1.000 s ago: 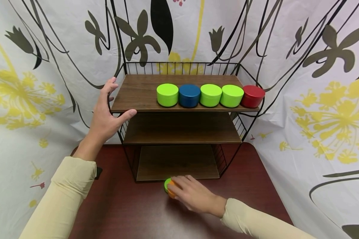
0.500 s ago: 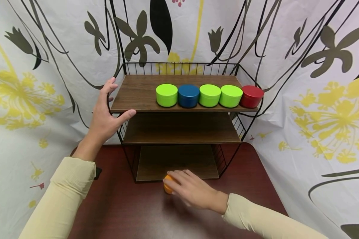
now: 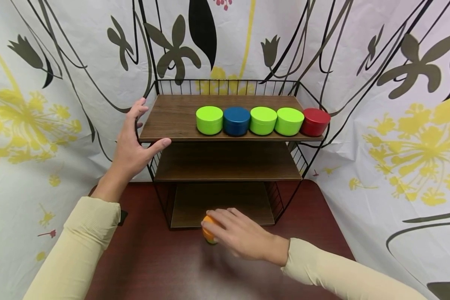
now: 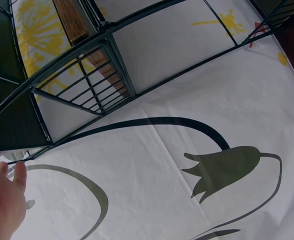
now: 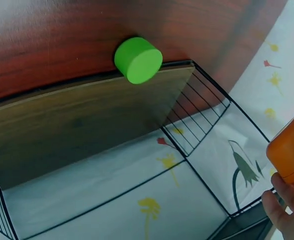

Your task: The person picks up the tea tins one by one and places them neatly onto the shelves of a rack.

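Note:
My right hand (image 3: pixel 243 235) holds an orange round tin (image 3: pixel 210 226) over the front of the table, in front of the bottom shelf. In the right wrist view the orange tin (image 5: pixel 289 150) shows at the right edge, with my fingertips (image 5: pixel 286 190) against its side. A lime green tin (image 5: pixel 138 60) sits on the table beside the rack's bottom edge; the head view shows only a sliver of it under the orange one. My left hand (image 3: pixel 131 139) is spread at the left end of the top shelf (image 3: pixel 172 116), thumb in front, other fingers by the black side frame.
Along the top shelf stands a row of lidded tins: a green tin (image 3: pixel 209 121), a blue tin (image 3: pixel 236 121), two more green ones and a red tin (image 3: pixel 315 122) at the right end. The wire-sided rack has a middle shelf (image 3: pixel 226 162) and a bottom shelf (image 3: pixel 221 204).
My right hand has moved slightly up and away from the table with the orange tin, which has shifted from beside the green tin to overlapping it. My left hand has stayed in place.

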Motion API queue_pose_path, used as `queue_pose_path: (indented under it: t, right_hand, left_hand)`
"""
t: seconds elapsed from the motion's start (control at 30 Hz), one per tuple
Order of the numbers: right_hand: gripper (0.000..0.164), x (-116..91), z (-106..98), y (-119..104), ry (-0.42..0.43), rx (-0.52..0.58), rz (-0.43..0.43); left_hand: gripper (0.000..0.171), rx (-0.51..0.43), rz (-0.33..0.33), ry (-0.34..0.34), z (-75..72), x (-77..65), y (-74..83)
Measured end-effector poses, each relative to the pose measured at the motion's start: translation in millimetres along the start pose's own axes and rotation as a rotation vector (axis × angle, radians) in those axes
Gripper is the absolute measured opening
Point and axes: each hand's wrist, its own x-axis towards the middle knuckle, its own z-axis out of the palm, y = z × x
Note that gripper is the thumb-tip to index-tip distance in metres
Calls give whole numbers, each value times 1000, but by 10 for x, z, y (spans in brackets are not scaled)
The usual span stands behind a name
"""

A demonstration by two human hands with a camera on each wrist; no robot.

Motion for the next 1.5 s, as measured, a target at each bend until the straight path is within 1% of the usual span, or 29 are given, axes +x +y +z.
queue_pose_path:
  t: [0.27,0.4,0.53,0.73,0.83,0.97,1.07,1.37,1.5]
  right_hand:
    - [46,72,-146,40,9,21,-21]
    - [54,129,-222,53,10,2,-44]
    - [60,208,-321,79,36,-11,-69]
    - [51,341,-497,139,98,-23,-104]
    - [47,396,-580,165,119,-57,-122]
    - [50,468,-685,192,120,-79,-127]
    - [53,525,-757,210,121,-74,-130]
    - [47,715,-968,264,172,-115,-160]
    - [47,785,-1058,288,186,-114,-140]
  left_hand:
    - [81,10,6,-8,22,-5,-5]
    - [81,6,8,-10,21,-9,-6]
    - [80,5,2,-11,16,-13,-7]
    - [81,11,1,-7,13,-11,-7]
    - [80,-1,0,-3,6,-14,-9]
    - [80,-7,8,0,-1,-10,-12]
    - [80,1,9,-1,-4,-8,-16]
    - [80,-7,6,1,-17,-14,-19]
    - [81,-2,14,-1,-13,-6,-15]
